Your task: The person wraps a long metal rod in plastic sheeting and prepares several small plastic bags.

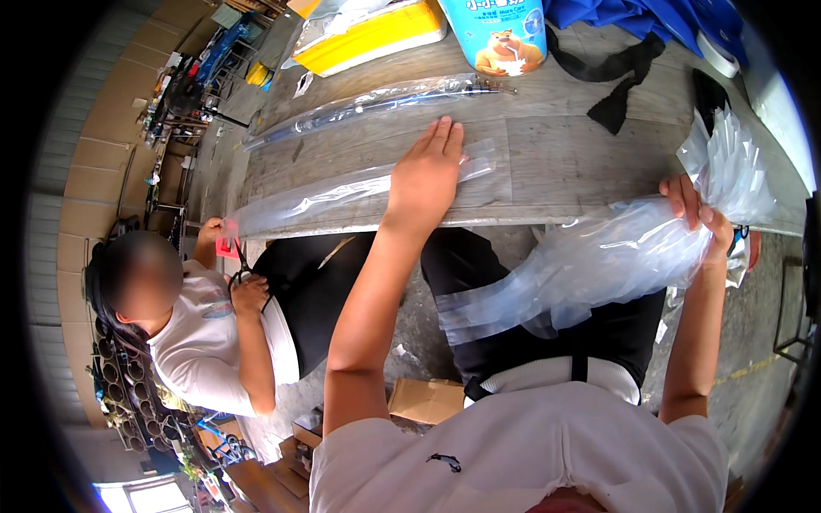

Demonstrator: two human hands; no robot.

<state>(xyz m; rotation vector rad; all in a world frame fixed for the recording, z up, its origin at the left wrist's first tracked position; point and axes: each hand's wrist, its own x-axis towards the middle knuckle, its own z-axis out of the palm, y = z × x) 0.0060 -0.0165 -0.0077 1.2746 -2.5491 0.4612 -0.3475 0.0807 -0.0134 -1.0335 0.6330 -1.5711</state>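
Observation:
My left hand (423, 184) lies flat, fingers stretched out, on a long clear plastic sleeve (329, 196) near the table's front edge. At the right, my right hand (717, 232) grips a thick bundle of clear plastic sleeves (590, 261). The bundle fans out above the hand over the table, and its long ends hang across my lap. On the left sits another person, whose one hand (210, 229) is at the far end of the flat sleeve beside a red piece (227, 241). That person's other hand (250, 295) holds black-handled scissors (240, 267).
Behind the sleeve, a blue rod in clear wrapping (368, 103) lies on the wooden table (547, 158). A yellow box (372, 43), a blue printed container (496, 38), a black strap (611, 107) and blue fabric (650, 17) are farther back. A cardboard box (426, 400) stands on the floor.

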